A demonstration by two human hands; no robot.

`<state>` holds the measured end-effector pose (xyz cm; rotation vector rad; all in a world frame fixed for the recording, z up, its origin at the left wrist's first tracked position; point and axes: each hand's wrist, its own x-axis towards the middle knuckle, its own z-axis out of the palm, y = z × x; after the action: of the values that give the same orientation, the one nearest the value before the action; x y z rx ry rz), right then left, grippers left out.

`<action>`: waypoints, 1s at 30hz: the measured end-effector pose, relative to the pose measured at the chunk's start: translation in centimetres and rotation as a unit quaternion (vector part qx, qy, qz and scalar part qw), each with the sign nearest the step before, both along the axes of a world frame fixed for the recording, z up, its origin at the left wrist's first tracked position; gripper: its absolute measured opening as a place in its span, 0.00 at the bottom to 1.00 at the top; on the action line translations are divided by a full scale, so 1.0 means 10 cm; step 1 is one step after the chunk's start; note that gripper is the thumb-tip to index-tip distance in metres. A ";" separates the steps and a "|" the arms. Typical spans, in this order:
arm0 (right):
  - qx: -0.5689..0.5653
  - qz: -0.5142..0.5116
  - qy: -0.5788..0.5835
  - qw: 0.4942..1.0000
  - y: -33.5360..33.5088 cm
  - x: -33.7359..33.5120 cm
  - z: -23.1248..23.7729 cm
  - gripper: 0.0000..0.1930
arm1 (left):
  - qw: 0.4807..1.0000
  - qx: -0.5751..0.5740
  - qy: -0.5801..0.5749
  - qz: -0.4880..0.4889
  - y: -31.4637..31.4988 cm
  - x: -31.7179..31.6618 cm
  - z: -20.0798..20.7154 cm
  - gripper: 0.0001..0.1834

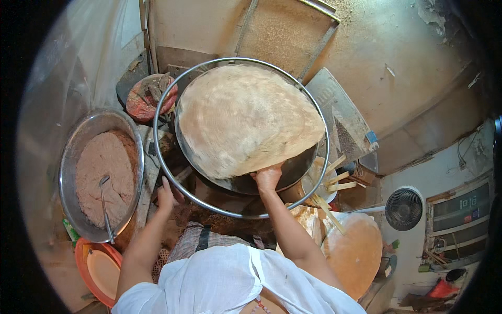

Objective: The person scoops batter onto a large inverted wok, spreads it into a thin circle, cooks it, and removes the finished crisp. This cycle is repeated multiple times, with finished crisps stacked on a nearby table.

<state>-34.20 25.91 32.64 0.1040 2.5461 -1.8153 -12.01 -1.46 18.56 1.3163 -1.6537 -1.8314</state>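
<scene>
Where the right hand (269, 177) meets the flatbread (246, 118), its fingers curl over the near edge and their tips are lost behind the bread, so the clamp shows only from the back of the hand: closed on the rim of the bread, or on the pan's lip beneath it; which of the two cannot be told. The flatbread is a wide, pale, floury disc lying tilted in the dark pan (246, 184), covering nearly all of it; only a crescent of the pan shows at the near side. A steel ring (157, 141) circles pan and bread. The left hand (166, 194) sits at the ring's near left arc with fingers raised; whether it grips the ring or only touches it is hard to make out, since the hand is small and partly shadowed.

To the left stands a metal bowl (70, 157) of brownish dough with a spoon (105, 204) stuck in it, well apart from both hands. Below it an orange basin (82, 256) is cut off by the picture's edge. A reddish cloth-covered lump (146, 99) lies behind the ring at left. At right, wooden sticks (334, 180) poke out beside the pan, and a round orange board (355, 251) lies near the right forearm. A fan (403, 209) stands farther right. The person's white garment (230, 282) hides the ground directly below.
</scene>
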 end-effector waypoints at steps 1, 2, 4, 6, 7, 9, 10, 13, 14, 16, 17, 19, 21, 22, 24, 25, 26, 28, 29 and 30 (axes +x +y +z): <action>0.015 -0.013 0.016 1.000 -0.02 -0.03 0.03 0.30 | 0.997 0.009 0.069 -0.021 -0.15 -0.34 0.22 0.37; 0.012 -0.002 -0.004 1.000 -0.11 0.04 0.15 0.31 | 0.995 0.049 0.062 0.056 -0.36 -0.62 0.35 0.37; 0.114 -0.013 0.116 0.987 -0.15 0.13 0.12 0.33 | 0.995 0.049 0.012 0.091 -0.71 -1.10 0.42 0.36; 0.053 -0.003 0.030 0.998 -0.19 0.28 0.11 0.39 | 0.989 -0.074 -0.100 0.082 -0.74 -1.29 0.53 0.37; 0.065 -0.001 0.075 0.995 -0.46 0.51 0.09 0.41 | 0.900 -0.353 -0.203 0.154 -1.30 -0.86 -0.15 0.36; -0.180 -0.016 -0.071 0.981 -0.31 0.65 0.24 0.45 | 0.981 -0.027 -0.184 0.061 -0.38 -1.17 0.62 0.36; -0.206 -0.032 -0.083 0.975 -0.37 0.75 0.13 0.46 | 0.980 -0.034 -0.184 0.072 -0.13 -1.04 0.81 0.36; -0.289 0.000 -0.157 0.944 -0.53 0.95 0.02 0.43 | 0.981 -0.010 -0.157 0.110 0.47 -0.75 0.92 0.36; -0.300 -0.012 -0.144 0.943 -0.58 0.96 -0.01 0.35 | 0.978 -0.078 -0.164 0.100 0.40 -0.66 0.63 0.33; -0.306 -0.012 -0.178 0.935 -0.38 0.83 0.02 0.30 | 0.961 -0.224 -0.155 0.054 0.40 -0.59 0.66 0.30; -0.314 -0.013 -0.200 0.928 -0.30 0.81 0.11 0.28 | 0.942 -0.306 -0.138 0.028 0.39 -0.54 0.89 0.29; -0.322 -0.005 -0.160 0.933 -0.03 0.77 0.18 0.27 | 0.878 -0.466 -0.064 -0.091 0.24 -0.58 0.89 0.27; -0.308 -0.015 -0.093 0.947 0.18 0.79 0.36 0.34 | 0.728 -0.633 0.007 -0.262 0.45 -0.82 1.24 0.27; -0.295 -0.012 -0.097 0.950 0.31 0.78 0.35 0.39 | 0.692 -0.645 0.016 -0.322 0.57 -0.96 1.30 0.25; -0.244 -0.026 -0.098 0.965 0.51 0.78 0.30 0.45 | 0.672 -0.633 0.077 -0.377 0.76 -1.23 1.28 0.14; -0.214 -0.031 -0.092 0.972 0.56 0.77 0.40 0.45 | 0.668 -0.625 0.102 -0.391 0.79 -1.37 1.32 0.12; -0.158 -0.044 -0.053 0.985 0.61 0.74 0.40 0.44 | 0.664 -0.619 0.120 -0.401 0.82 -1.46 1.43 0.10; -0.099 -0.061 -0.038 0.992 0.66 0.64 0.39 0.43 | 0.674 -0.603 0.152 -0.399 0.89 -1.65 1.62 0.04; -0.068 -0.082 -0.051 0.993 0.62 0.54 0.40 0.43 | 0.678 -0.604 0.144 -0.394 0.92 -1.74 1.71 0.04; -0.076 -0.092 -0.037 0.992 0.54 0.40 0.38 0.43 | 0.682 -0.605 0.134 -0.388 0.95 -1.85 1.79 0.04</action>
<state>-30.18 31.34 36.48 0.4096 2.4102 -2.0193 -30.49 8.00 36.50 -0.2776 -2.6048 -0.5955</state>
